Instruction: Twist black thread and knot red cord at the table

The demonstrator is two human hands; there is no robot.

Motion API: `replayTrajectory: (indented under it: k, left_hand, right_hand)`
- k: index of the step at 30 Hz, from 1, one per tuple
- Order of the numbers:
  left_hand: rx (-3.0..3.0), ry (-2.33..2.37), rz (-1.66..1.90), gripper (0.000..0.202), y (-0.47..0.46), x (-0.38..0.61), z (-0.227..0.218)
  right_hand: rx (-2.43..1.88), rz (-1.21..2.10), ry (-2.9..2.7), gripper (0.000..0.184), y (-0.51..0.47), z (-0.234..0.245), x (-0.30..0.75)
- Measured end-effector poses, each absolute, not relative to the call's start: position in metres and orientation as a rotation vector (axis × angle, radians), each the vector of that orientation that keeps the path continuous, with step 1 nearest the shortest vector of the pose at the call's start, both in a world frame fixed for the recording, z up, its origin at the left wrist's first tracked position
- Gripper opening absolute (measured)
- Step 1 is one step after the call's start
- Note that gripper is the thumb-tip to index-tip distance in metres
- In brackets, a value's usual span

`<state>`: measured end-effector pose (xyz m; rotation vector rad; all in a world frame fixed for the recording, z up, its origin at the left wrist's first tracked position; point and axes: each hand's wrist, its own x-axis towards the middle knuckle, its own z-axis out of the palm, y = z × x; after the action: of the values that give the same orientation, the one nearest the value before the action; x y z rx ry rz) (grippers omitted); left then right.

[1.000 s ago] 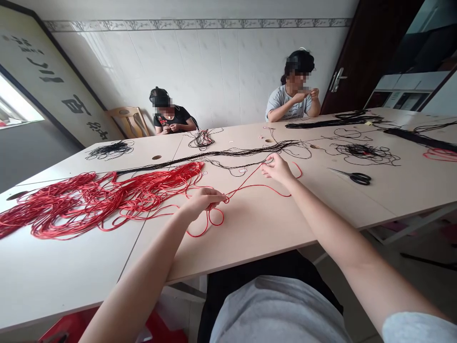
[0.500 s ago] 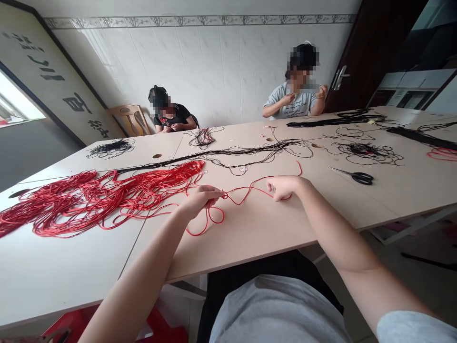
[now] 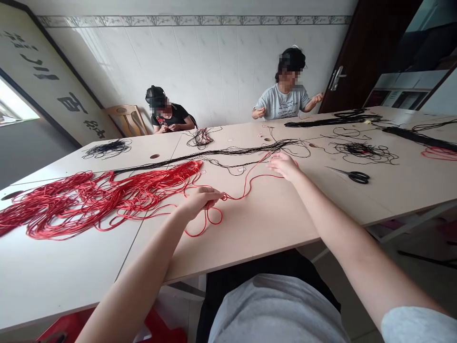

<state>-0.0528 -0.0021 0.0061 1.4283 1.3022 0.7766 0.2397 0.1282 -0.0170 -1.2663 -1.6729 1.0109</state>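
Note:
My left hand (image 3: 202,199) is closed in a pinch on a thin red cord (image 3: 246,183), with a small loop of it at the fingertips. A slack bend of the same colour cord hangs below this hand onto the table. To the right, my right hand (image 3: 284,166) is over the table with its fingers stretched out toward the left. Two strands of red cord run from the pinch toward it, one up by its fingertips and one beneath the hand. A large tangled bundle of red cord (image 3: 117,195) lies to the left.
Scissors (image 3: 352,176) with black handles lie right of my right hand. A long black cord bundle (image 3: 200,156) crosses the table (image 3: 250,228), with black tangles (image 3: 364,150) at the right. Two people sit across, one in black (image 3: 174,116), one in grey (image 3: 283,102).
My right hand has moved up and away from me, its curled fingers now stretched out. One red strand now runs farther up the table. My left hand keeps its pinch nearly in place.

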Motion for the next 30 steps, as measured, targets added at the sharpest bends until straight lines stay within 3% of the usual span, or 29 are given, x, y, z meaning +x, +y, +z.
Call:
replayTrajectory:
  k: [5,9,16,20,30]
  left_hand:
    - [1.423,1.308,0.764,0.020,-0.001,-0.050,0.004]
    - [1.417,1.311,0.769,0.021,0.000,-0.050,0.004]
    - [1.430,1.295,0.784,0.021,0.000,-0.053,0.002]
    - [1.429,1.289,0.790,0.021,0.002,-0.056,0.000]
    - [1.426,1.311,0.802,0.026,0.001,-0.055,0.001]
  right_hand:
    - [-1.759,0.840,-1.827,0.022,0.126,-0.026,0.252]
    - [-1.895,0.911,-2.005,0.007,0.114,-0.019,0.251]
    - [-1.404,1.270,-2.163,0.023,0.086,0.010,0.247]
    - [-1.259,1.145,-2.012,0.014,0.091,0.016,0.248]
    - [-1.513,0.584,-2.058,0.012,0.103,-0.006,0.250]
